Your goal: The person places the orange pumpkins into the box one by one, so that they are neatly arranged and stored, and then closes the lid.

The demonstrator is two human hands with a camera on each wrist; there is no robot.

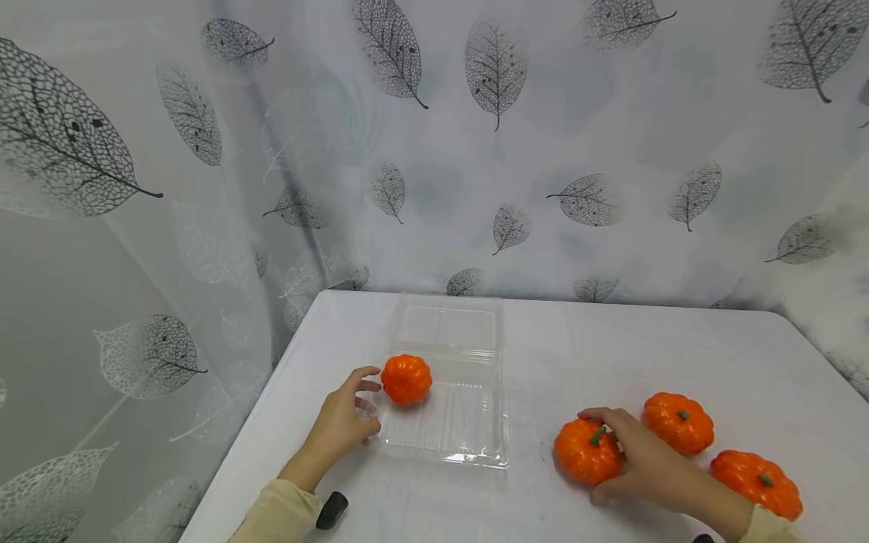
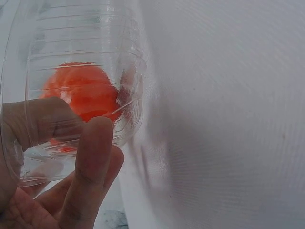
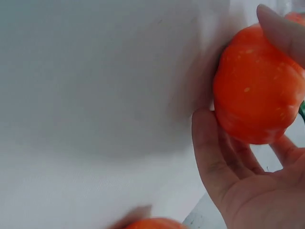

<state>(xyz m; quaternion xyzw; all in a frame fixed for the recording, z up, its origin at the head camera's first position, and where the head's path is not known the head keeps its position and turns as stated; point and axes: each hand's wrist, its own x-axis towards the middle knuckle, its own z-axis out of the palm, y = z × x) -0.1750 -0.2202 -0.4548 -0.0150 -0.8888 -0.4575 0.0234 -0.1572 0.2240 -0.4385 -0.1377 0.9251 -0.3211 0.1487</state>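
Note:
A clear plastic clamshell container point(image 1: 468, 415) lies on the table with its lid point(image 1: 448, 324) folded back. Inside it, toward the left, sits one small orange pumpkin point(image 1: 406, 379). My left hand point(image 1: 342, 422) holds the container's left side, fingers and thumb bent around the wall; in the left wrist view the pumpkin point(image 2: 88, 90) shows through the plastic just beyond the fingers. To the right of the container, my right hand point(image 1: 641, 460) grips another orange pumpkin with a green stem point(image 1: 580, 452), thumb on one side and fingers on the other point(image 3: 255, 88).
Two more orange pumpkins, one farther back point(image 1: 677, 424) and one nearer the right edge point(image 1: 760, 483), lie beside my right forearm. A white table point(image 1: 577, 354) carries everything. Behind it hangs a leaf-patterned curtain point(image 1: 441, 188). A small black object point(image 1: 332, 510) is by my left sleeve.

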